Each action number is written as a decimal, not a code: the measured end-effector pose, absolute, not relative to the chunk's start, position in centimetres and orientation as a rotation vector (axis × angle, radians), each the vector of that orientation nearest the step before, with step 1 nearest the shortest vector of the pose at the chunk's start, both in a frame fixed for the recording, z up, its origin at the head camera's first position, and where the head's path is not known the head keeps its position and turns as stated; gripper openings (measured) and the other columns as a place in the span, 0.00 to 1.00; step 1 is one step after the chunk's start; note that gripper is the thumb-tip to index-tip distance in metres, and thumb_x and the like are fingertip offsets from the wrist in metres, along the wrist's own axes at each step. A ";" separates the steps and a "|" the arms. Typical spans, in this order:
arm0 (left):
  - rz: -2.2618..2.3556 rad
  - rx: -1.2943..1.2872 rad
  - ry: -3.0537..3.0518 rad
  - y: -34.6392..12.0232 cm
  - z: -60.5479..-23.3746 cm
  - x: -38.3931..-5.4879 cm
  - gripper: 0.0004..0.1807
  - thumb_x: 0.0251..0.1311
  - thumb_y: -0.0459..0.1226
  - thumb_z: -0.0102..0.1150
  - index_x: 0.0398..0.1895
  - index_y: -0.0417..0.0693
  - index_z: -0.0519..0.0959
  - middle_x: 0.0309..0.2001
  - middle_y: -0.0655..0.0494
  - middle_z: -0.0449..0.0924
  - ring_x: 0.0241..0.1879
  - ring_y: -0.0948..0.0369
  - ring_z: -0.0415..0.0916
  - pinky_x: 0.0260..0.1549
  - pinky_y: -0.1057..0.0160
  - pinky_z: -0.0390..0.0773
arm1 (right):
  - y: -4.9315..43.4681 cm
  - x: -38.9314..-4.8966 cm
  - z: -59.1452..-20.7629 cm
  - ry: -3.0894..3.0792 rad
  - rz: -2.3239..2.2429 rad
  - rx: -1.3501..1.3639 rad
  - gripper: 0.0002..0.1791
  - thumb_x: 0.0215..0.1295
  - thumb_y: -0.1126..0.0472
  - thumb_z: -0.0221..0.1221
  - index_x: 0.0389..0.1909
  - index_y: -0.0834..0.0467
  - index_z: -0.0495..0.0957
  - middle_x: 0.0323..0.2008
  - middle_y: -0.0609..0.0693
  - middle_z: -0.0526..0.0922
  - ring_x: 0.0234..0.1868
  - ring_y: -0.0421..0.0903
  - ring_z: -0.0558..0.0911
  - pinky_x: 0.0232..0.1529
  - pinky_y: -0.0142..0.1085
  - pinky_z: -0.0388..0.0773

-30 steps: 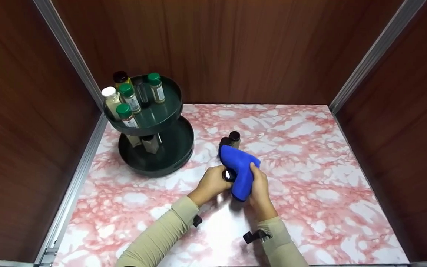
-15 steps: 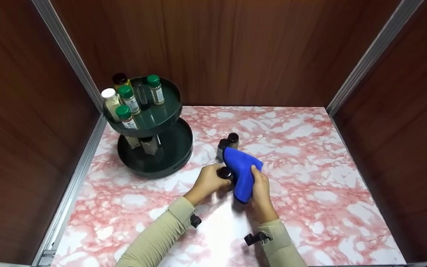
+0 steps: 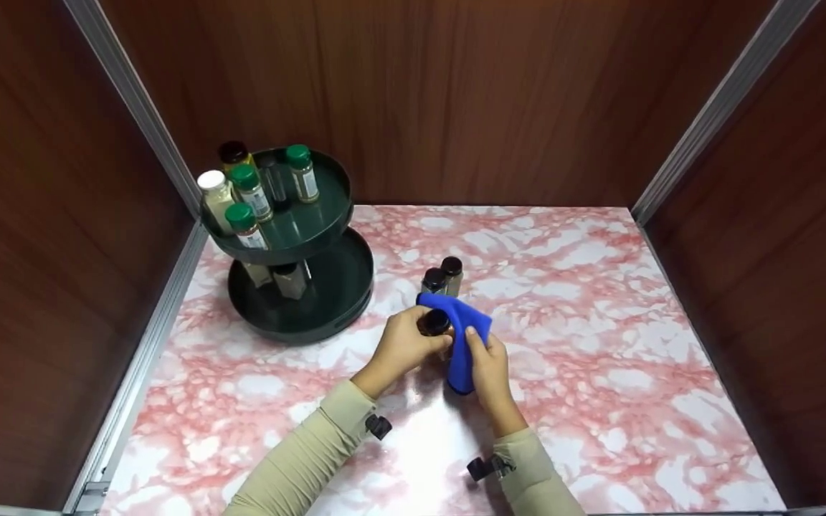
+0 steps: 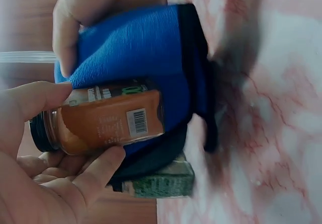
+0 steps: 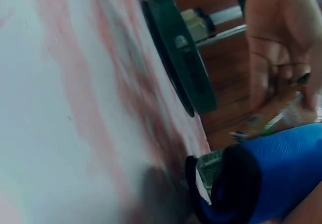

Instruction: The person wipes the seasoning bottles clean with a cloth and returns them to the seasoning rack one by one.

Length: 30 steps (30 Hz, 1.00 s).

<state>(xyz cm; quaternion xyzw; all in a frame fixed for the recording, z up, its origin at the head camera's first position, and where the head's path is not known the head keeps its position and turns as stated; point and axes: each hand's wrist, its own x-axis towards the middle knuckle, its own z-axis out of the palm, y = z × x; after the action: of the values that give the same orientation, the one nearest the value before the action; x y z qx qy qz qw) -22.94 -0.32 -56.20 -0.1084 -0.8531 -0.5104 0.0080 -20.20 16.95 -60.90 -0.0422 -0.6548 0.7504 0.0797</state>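
In the head view my left hand holds a spice jar with a black lid. The left wrist view shows orange-brown powder and a barcode label on this jar, gripped between thumb and fingers. My right hand pinches a blue cloth with dark edging. The cloth lies against the jar's far side from the left palm and hides part of it. Just beyond the cloth stand two black-lidded jars, a nearer jar and a farther jar. The nearer one's lower part is covered by the cloth.
A dark green two-tier round rack stands at the left. Its upper tier carries several bottles, including a white-capped bottle and a green-capped bottle. Below sits a dark-lidded jar. Wood-look walls enclose the marbled table.
My right hand has shifted left with the cloth, which now looks narrower and more folded around the jar. The held jar's lid has moved slightly farther from me. The rack's bottles have not moved.
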 end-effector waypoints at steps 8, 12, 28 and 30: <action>-1.704 -0.341 -2.555 -0.2 -55.6 -22.4 0.21 0.49 0.42 0.78 0.48 0.50 0.85 0.42 0.60 0.87 0.41 0.64 0.82 0.44 0.61 0.83 | 16.5 -20.6 -60.7 -1.570 2.653 -0.319 0.27 0.81 0.49 0.46 0.63 0.69 0.72 0.44 0.53 0.88 0.46 0.47 0.87 0.52 0.40 0.83; -1.745 -0.352 -2.476 -0.1 -55.7 -22.5 0.18 0.49 0.39 0.79 0.45 0.51 0.86 0.40 0.62 0.87 0.40 0.64 0.82 0.44 0.61 0.81 | 16.7 -20.9 -60.5 -1.271 2.898 -0.375 0.29 0.83 0.48 0.40 0.72 0.64 0.62 0.50 0.50 0.85 0.53 0.45 0.84 0.59 0.38 0.78; -1.883 -0.296 -2.270 -0.7 -56.9 -23.7 0.20 0.51 0.36 0.78 0.47 0.43 0.84 0.41 0.51 0.87 0.46 0.57 0.84 0.48 0.59 0.84 | 17.7 -20.6 -60.0 -1.354 2.767 -0.522 0.24 0.82 0.52 0.45 0.64 0.68 0.69 0.44 0.48 0.87 0.47 0.42 0.85 0.52 0.34 0.81; -1.944 -0.263 -2.237 -0.7 -56.9 -23.6 0.18 0.51 0.36 0.78 0.45 0.41 0.84 0.39 0.50 0.87 0.43 0.57 0.83 0.47 0.58 0.85 | 17.5 -20.5 -59.9 -1.394 2.668 -0.484 0.25 0.81 0.52 0.46 0.62 0.71 0.71 0.43 0.50 0.88 0.46 0.43 0.86 0.51 0.35 0.82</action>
<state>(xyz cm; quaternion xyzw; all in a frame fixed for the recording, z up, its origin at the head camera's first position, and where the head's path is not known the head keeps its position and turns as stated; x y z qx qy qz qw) -23.65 -0.66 -56.87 -0.0882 -0.7493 -0.6510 0.0831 -20.49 17.50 -59.85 -0.1584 -0.4567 0.8742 0.0463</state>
